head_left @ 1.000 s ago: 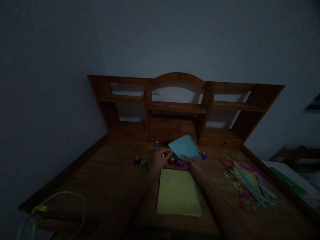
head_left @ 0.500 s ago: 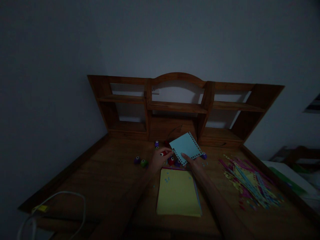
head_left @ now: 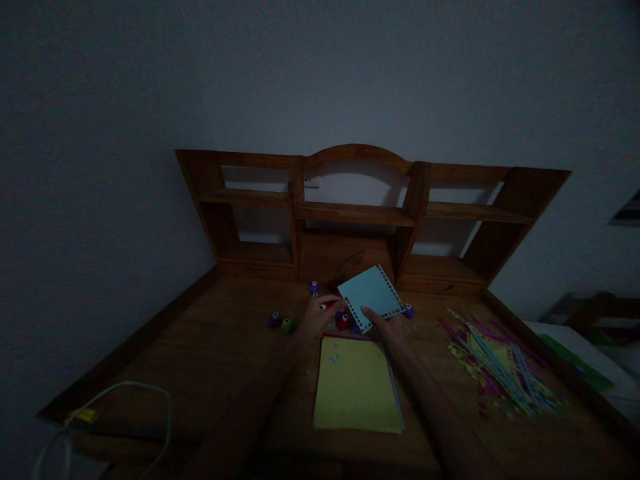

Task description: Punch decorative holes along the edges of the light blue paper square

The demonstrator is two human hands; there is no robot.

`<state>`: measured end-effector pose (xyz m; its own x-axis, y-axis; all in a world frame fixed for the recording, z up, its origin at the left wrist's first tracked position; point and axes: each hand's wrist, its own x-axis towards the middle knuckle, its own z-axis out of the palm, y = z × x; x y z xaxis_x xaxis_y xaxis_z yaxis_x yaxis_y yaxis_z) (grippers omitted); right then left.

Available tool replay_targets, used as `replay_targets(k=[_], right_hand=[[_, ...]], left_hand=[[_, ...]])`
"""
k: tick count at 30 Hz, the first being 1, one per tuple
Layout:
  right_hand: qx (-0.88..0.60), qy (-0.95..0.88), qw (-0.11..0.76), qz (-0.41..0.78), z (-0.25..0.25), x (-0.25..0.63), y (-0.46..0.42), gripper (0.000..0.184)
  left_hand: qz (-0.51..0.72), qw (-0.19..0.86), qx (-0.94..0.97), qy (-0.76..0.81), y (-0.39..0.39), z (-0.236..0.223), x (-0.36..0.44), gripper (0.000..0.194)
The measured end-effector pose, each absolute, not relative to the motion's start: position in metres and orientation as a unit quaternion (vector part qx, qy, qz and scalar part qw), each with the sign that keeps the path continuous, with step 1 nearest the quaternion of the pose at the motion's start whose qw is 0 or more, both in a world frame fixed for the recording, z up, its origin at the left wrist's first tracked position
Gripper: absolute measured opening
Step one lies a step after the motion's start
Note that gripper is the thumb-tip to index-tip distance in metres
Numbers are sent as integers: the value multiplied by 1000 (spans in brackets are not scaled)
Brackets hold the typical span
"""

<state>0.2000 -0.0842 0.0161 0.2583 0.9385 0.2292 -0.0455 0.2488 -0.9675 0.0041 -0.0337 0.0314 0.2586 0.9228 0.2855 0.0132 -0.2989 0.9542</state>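
A: Fingers first?

B: Left hand [head_left: 313, 320]: fingers narrow, closed on a small red piece [head_left: 326, 306] with a white eye-like spot, at the sheet's left side. Right hand [head_left: 393, 328]: thumb pressed on the blue sheet [head_left: 369, 292], near its lower edges; fingers beneath, largely hidden.

A: Where is the sheet?

B: Held tilted between the hands, just beyond the yellow stack [head_left: 357, 393].

A: Progress?

B: Hole rows show on the right, lower-right and lower-left edges. The upper-left edge looks plain; near the left fingertips, too dim to tell.

A: Farther out?

B: Blue bits [head_left: 334, 359] on the stack; a red figure [head_left: 342, 323] between the hands; a green figure [head_left: 287, 326] left; coloured strips [head_left: 500, 360] heaped at right on the desk [head_left: 225, 347].

A: Against the frame one second earlier?

B: Lower-left hole row now plainly visible; it was not then. Right thumb now lies more clearly over the sheet. Stack and strips unchanged.
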Motion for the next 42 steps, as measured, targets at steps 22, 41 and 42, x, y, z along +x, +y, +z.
replay_targets(k=[22, 41, 42], right_hand=[[-340, -398, 606, 599, 25, 199, -91, 42], [-507, -525, 565, 385, 28, 191, -97, 51], [-505, -529, 563, 385, 28, 192, -97, 51]], left_hand=[[444, 600, 567, 348, -31, 30, 0, 44], [433, 600, 577, 345, -37, 30, 6, 37], [437, 597, 577, 346, -38, 32, 7, 37]])
